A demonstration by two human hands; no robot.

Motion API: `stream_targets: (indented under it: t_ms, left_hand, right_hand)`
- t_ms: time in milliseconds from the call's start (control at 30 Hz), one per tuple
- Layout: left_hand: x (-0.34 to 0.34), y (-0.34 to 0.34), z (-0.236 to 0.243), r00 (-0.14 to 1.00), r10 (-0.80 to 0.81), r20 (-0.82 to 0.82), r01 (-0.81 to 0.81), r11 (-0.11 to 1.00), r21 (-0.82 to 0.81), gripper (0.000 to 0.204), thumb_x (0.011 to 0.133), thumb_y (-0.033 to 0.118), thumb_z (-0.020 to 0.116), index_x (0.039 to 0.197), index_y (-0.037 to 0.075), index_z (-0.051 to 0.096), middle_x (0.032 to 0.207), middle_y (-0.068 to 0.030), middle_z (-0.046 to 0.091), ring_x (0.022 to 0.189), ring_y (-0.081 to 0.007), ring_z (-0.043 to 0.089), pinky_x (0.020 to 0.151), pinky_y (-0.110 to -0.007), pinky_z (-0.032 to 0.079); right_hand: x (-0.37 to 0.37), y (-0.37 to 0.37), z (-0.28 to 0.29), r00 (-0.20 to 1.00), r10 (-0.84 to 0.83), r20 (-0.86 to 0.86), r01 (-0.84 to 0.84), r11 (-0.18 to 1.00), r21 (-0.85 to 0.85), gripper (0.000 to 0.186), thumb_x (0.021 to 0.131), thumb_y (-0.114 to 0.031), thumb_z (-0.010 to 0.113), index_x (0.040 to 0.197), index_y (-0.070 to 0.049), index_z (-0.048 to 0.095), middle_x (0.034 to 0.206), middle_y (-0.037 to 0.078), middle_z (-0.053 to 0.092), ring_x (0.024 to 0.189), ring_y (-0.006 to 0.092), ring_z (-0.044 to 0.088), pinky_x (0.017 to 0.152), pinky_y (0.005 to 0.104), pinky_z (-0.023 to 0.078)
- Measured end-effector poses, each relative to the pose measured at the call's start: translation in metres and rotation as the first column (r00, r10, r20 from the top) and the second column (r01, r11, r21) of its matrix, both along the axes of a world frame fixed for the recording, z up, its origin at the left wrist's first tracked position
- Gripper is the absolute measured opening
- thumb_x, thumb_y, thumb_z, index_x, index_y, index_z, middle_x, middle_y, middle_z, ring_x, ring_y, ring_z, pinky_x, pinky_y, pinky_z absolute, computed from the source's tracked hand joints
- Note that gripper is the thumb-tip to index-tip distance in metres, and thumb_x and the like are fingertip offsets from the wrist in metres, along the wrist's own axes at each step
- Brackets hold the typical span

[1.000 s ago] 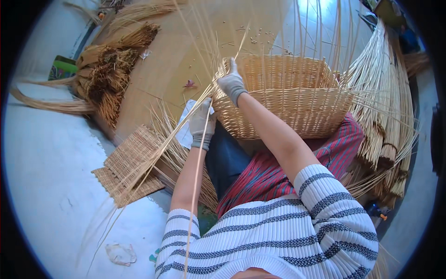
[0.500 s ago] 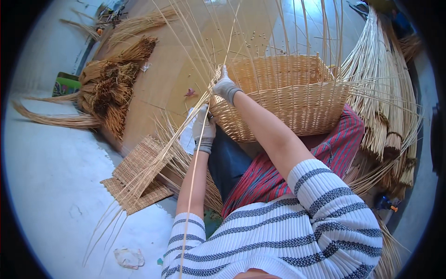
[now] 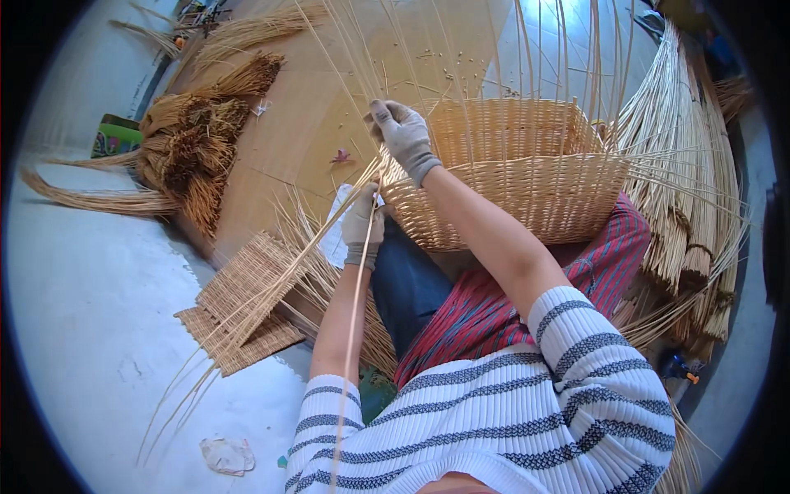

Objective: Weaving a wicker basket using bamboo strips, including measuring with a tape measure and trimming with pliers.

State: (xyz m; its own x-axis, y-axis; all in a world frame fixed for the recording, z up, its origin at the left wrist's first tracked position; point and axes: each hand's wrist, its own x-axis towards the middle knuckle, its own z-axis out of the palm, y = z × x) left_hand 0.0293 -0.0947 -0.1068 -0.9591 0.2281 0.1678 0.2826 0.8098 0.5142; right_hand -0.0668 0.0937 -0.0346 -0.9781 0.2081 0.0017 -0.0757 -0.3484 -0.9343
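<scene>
Hands shifted: the right hand (image 3: 401, 132) climbed higher along the basket (image 3: 510, 177) rim on the lap, fingers pinched on an upright cane, while the left hand (image 3: 363, 224) stayed fisted round long strands (image 3: 271, 280) at the corner, weave continuing.

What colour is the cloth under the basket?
Red with thin dark stripes, under the woven basket; seen in the head view.

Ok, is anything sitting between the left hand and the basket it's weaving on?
Nothing visible blocks it. The left hand grips pale weaving strands right beside the wicker basket; the right hand is at the rim.
</scene>
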Motion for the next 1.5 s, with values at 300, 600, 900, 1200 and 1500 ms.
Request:
stream_targets:
  t_ms: [300,600,900,1200,1500]
  left_hand:
    - [0.011,0.003,-0.004,0.99,-0.026,-0.139,0.013,0.996,-0.09,0.074,0.081,0.028,0.088,0.144,0.027,0.051,0.093,-0.0128,0.073,0.077,-0.0402,0.071,0.068,-0.051,0.054]
    - [0.007,0.01,0.012,0.999,0.015,0.042,-0.008,0.987,-0.16,0.066,0.083,0.027,0.089,0.14,0.02,0.057,0.108,-0.0155,0.075,0.094,-0.0384,0.074,0.08,-0.046,0.057]
    - [0.027,0.061,0.021,0.984,-0.168,0.061,0.169,0.986,-0.008,0.079,0.087,0.029,0.084,0.157,0.037,0.049,0.15,-0.0168,0.055,0.099,-0.0338,0.075,0.08,-0.042,0.062]
    - [0.027,0.087,0.018,0.993,-0.056,0.103,0.085,0.95,-0.301,0.097,0.085,0.027,0.083,0.166,0.041,0.033,0.151,-0.0178,0.049,0.12,-0.038,0.064,0.081,-0.048,0.06]
    - [0.035,0.166,0.027,0.916,-0.363,-0.169,0.351,0.931,-0.101,0.081,0.088,0.022,0.077,0.161,0.033,0.043,0.138,-0.0146,0.056,0.094,-0.0336,0.069,0.085,-0.05,0.055]
  right_hand:
    - [0.028,-0.001,0.022,0.734,-0.331,-0.593,0.559,0.79,0.251,0.037,0.107,-0.042,0.066,0.12,-0.007,0.068,0.083,0.0,0.067,0.074,0.0093,0.059,0.07,0.0269,0.051]
    - [0.103,0.033,-0.029,0.992,0.077,0.104,-0.094,0.982,0.166,0.046,0.114,-0.044,0.049,0.089,-0.008,0.062,0.078,0.0,0.059,0.07,0.0096,0.052,0.073,0.0284,0.051]
    - [0.162,0.132,-0.043,0.941,-0.207,0.266,0.177,0.975,0.132,0.013,0.107,-0.016,0.066,0.115,-0.007,0.072,0.11,0.004,0.077,0.1,0.0104,0.072,0.082,0.0266,0.057]
    - [0.03,0.1,0.02,0.951,-0.121,-0.286,0.211,0.927,0.31,0.074,0.097,0.004,0.057,0.163,-0.022,0.038,0.118,0.013,0.069,0.098,0.0217,0.068,0.098,0.0411,0.057]
    - [0.128,0.174,-0.042,0.836,-0.296,-0.462,0.545,0.544,0.638,0.037,0.099,0.006,0.057,0.134,-0.007,0.062,0.125,0.012,0.07,0.114,0.0193,0.068,0.102,0.0364,0.055]
